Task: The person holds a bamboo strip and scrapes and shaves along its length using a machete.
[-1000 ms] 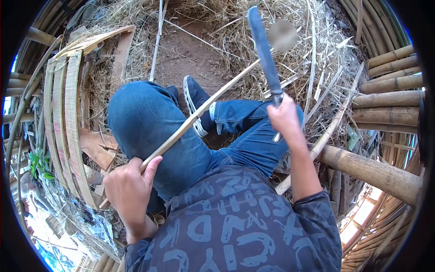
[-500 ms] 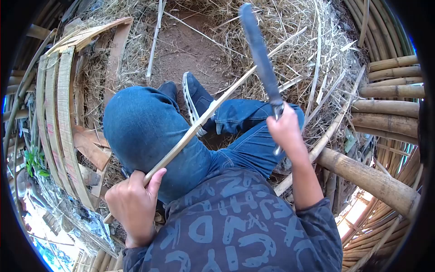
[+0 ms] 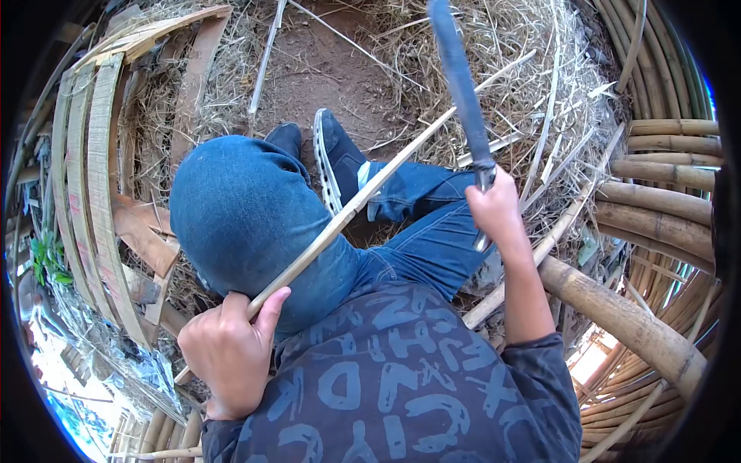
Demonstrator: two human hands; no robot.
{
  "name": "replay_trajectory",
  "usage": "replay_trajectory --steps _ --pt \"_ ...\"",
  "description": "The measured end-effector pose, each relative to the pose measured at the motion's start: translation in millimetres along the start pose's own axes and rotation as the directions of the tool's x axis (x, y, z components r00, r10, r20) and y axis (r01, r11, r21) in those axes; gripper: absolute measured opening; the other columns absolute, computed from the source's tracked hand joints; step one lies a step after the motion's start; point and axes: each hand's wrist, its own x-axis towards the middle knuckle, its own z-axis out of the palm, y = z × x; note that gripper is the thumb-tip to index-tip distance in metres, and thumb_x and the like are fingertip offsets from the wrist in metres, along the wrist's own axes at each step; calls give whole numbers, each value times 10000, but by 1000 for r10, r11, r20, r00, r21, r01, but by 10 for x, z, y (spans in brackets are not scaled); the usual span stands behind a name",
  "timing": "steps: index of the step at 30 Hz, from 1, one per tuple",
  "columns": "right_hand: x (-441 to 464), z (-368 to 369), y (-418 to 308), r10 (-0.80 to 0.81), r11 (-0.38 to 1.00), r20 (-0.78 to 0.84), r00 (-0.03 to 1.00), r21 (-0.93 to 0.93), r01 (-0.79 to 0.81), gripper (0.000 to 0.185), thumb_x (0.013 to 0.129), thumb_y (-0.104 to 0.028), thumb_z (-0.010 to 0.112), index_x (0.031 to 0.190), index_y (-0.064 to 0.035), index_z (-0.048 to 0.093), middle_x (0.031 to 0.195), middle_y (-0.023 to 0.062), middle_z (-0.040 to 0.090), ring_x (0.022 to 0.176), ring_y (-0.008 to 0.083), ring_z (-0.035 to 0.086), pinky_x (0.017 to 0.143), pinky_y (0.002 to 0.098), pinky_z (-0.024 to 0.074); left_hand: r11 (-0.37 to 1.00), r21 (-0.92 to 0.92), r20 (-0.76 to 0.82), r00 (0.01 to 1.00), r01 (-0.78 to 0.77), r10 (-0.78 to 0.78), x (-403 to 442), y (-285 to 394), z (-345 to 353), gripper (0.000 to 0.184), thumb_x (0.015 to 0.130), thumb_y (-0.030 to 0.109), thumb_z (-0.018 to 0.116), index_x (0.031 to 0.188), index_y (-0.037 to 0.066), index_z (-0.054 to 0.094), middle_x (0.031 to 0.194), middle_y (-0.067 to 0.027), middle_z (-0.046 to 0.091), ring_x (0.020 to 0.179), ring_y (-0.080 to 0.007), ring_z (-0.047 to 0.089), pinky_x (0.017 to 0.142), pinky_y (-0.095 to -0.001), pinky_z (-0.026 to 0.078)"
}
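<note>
A long, thin bamboo strip [image 3: 347, 214] runs diagonally across my raised knee in jeans [image 3: 239, 208]. Its near end is gripped by my left hand [image 3: 229, 343], with the thumb lying along the strip. On the other side, my right hand [image 3: 498, 212] is wrapped around the handle of a long machete [image 3: 461, 81]. The blade points up and away, its tip at the top edge of the view. In the picture the blade overlaps the strip's far part; whether they touch I cannot tell.
Straw and bamboo shavings [image 3: 517, 92] cover the ground ahead, around bare soil [image 3: 324, 85]. Wooden slats [image 3: 96, 170] stand at the left. A thick bamboo pole [image 3: 625, 316] lies at the right, near a bamboo wall [image 3: 656, 154]. A green plant [image 3: 50, 262] grows at far left.
The machete has shifted slightly right, and its blade stands a little higher in view. My left hand keeps its grip on the bamboo strip, nearly in the same place.
</note>
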Motion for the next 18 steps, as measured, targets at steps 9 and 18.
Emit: replay_trajectory --steps 9,18 --pt "-720 197 -724 -270 963 314 910 88 255 216 747 -42 600 951 18 560 655 249 595 698 463 605 582 468 485 995 -87 21 999 48 -46 -7 -3 24 528 772 467 735 576 13 551 526 -181 518 504 -398 516 493 -450 364" --pt "230 -29 269 103 995 -116 988 -2 -104 114 748 -78 595 763 25 548 600 143 566 532 261 561 566 397 465 1000 -18 -56 998 -24 23 -34 -44 59 490 710 474 788 564 90 522 489 -83 522 453 -286 535 465 -388 404"
